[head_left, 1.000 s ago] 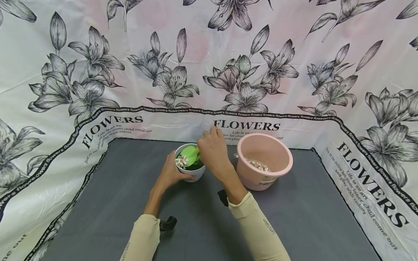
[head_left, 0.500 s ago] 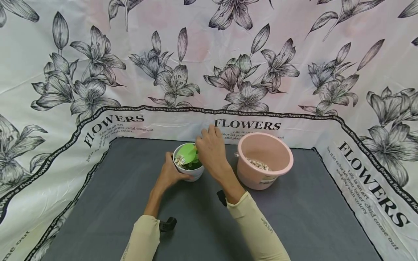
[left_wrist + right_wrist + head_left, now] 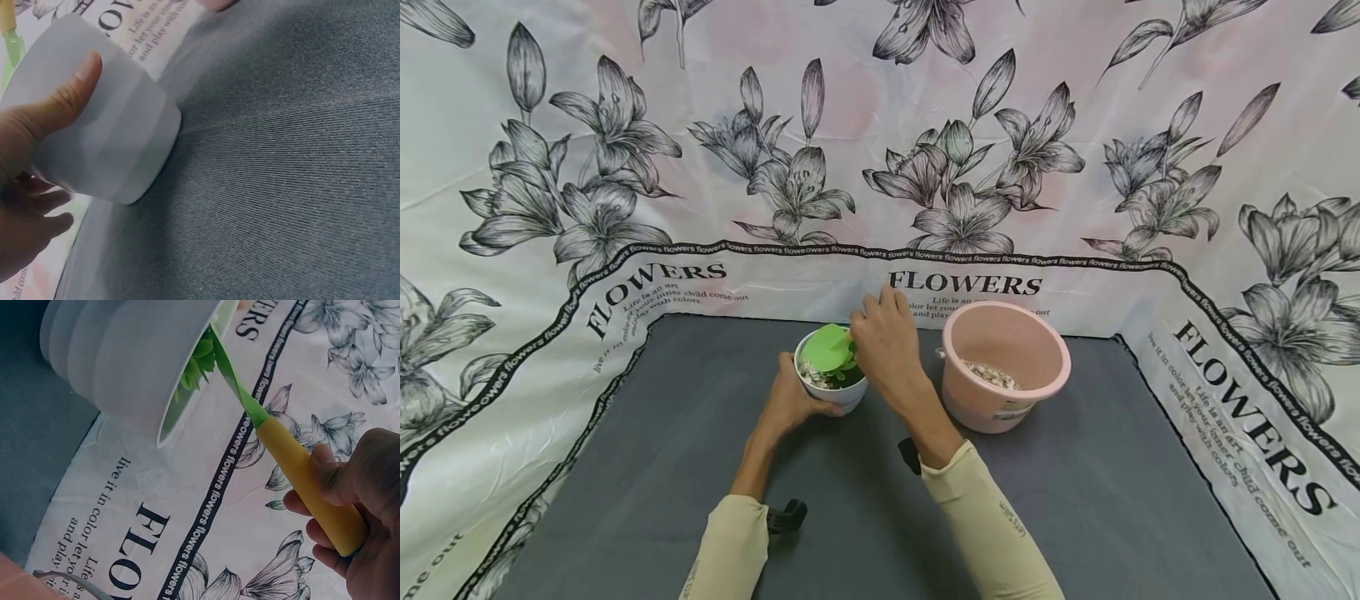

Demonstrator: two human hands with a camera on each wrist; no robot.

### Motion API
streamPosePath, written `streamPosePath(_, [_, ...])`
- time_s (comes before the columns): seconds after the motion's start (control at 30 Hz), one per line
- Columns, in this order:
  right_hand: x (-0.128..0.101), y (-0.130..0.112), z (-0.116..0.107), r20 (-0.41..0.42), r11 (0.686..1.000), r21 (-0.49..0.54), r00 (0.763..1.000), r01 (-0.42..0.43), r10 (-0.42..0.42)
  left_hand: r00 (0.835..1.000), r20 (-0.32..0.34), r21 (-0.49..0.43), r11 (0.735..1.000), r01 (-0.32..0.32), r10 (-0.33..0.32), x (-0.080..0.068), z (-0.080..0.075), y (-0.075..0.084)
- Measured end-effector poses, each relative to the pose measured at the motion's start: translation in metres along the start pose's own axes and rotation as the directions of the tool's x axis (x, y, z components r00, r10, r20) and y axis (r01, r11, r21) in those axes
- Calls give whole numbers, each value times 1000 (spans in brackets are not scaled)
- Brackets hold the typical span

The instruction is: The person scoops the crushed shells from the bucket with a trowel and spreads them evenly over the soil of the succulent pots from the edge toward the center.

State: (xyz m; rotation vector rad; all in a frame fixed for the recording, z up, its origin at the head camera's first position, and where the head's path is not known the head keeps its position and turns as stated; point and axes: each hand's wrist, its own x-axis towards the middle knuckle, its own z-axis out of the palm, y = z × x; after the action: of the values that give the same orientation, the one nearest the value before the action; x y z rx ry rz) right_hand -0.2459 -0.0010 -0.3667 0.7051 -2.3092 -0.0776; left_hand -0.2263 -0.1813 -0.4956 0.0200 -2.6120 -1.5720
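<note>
A small white plant pot [image 3: 848,402] stands on the grey cloth, a green plant [image 3: 199,361] and pale pebbles [image 3: 812,376] inside it. My left hand [image 3: 792,392] grips the pot from its left side, the thumb [image 3: 72,94] lying along the wall in the left wrist view. In my right hand [image 3: 887,340] is a garden hand trowel [image 3: 306,478] with a yellow handle and green blade. That blade [image 3: 826,347] is tipped over the pot's opening, its tip hidden behind the rim in the right wrist view.
Right of the pot stands a pink bucket [image 3: 1006,412] with pebbles [image 3: 991,375] in its bottom and a wire handle. A white flower-printed cloth [image 3: 820,200] rises behind the grey table cloth [image 3: 1120,500].
The trowel blade has tilted over, and the pebbles that lay on it a second ago now lie in the pot. My left hand keeps its hold, with the pot shifted slightly left.
</note>
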Motion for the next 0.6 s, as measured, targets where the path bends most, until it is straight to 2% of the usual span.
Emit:
streamPosePath(0.2, [-2, 2, 0, 16, 1000, 6, 1000, 12, -12, 1000, -9, 1, 1000, -5, 5, 0, 1, -1])
streamPosePath(0.37, [-8, 5, -2, -2, 1000, -13, 1000, 7, -7, 1000, 13, -16, 999, -27, 28, -2, 6, -4])
streamPosePath(0.5, [-8, 7, -5, -19, 1000, 2, 1000, -1, 1, 1000, -18, -16, 1000, -13, 13, -3, 4, -1])
streamPosePath(0.6, [-7, 9, -6, 9, 1000, 10, 1000, 0, 0, 1000, -26, -14, 1000, 0, -1, -3, 4, 0])
